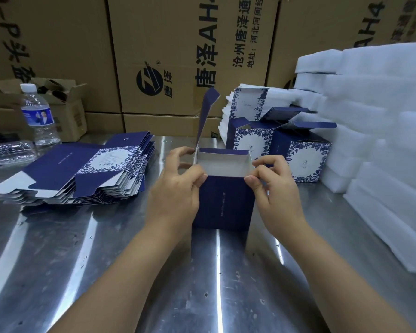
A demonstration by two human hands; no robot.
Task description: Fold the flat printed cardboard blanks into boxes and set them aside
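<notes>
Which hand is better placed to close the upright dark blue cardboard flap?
Left hand: its fingers reach the flap at its base; right hand pinches the dark blue cardboard box opposite.

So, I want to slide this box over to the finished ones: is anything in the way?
Nothing visible: only bare table separates the box, held by left hand and right hand, from the finished boxes to its right.

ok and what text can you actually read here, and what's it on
"唐泽AH4", sideways, cut off above: middle brown corrugated carton.
"沧州唐泽通", cut off: same carton.
"地址:河北河间经", cut off: same carton.
"唐泽" by the round logo: same carton.
"AH4": right brown corrugated carton.
Too small or blurred: label of the clear plastic water bottle, dark blue printed box, stack of flat blue blanks, left brown carton.
</notes>
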